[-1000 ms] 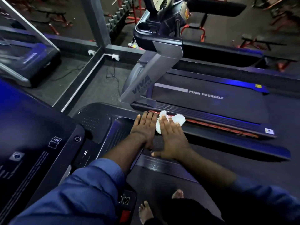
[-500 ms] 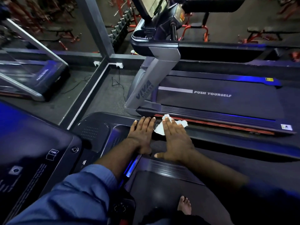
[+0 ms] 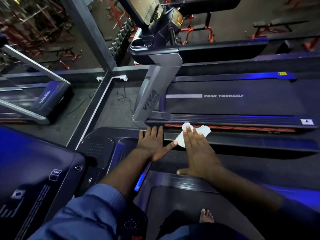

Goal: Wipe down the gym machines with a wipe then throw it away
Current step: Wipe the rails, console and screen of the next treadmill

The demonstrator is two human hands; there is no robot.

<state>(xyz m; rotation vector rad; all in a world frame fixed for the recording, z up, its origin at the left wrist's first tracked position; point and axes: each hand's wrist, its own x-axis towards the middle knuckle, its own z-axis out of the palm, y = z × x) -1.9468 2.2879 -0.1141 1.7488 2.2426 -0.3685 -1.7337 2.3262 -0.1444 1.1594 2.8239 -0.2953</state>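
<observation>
- Since the frame before, the right hand (image 3: 199,153) with the wipe (image 3: 203,131) has slid a little to the right, and a gap now stands between it and the left hand (image 3: 152,144).
- I see the right hand flat, fingers straight, pressing the wipe onto the side rail (image 3: 251,142) of the treadmill (image 3: 97,146).
- Left hand lies flat on the same rail and holds nothing; its thumb reaches the wipe's edge.

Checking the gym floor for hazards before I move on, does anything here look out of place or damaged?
Nothing looks spilled or broken. Only a loose black cable lying slack on the floor beside the neighbouring treadmill's upright, and a bare foot on this treadmill's belt.
</observation>
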